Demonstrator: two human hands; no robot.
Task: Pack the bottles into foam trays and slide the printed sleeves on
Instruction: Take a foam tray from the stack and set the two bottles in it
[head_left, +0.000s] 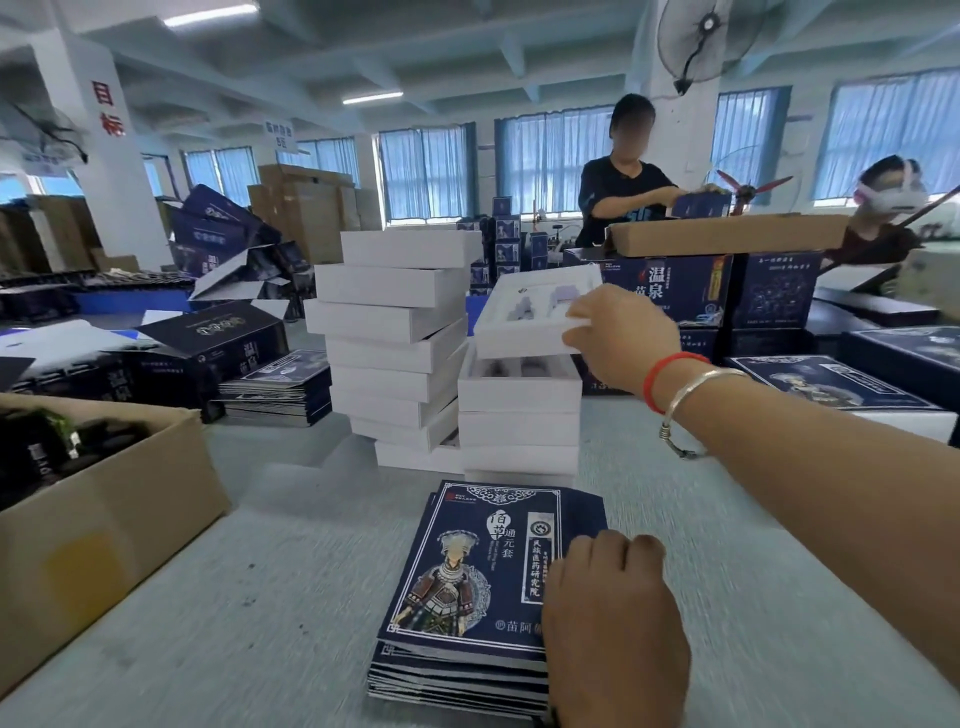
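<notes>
My right hand (618, 338) grips the near right corner of a white foam tray (524, 317) and holds it tilted above the shorter stack of trays (519, 415). Pale bottle shapes lie in its recesses. The tray under it shows dark bottles in its slots. Near the table's front edge lies a stack of flat navy printed sleeves (467, 571). My left hand (613, 623) sits on its right side, fingers curled at the top sleeve's right edge. What the fingertips hold is hidden.
A taller leaning stack of white trays (395, 332) stands left of the short one. An open cardboard box (104, 509) of dark packets sits at the left. Navy boxes and more sleeves (280, 384) crowd the back and right. Two people work at the far side.
</notes>
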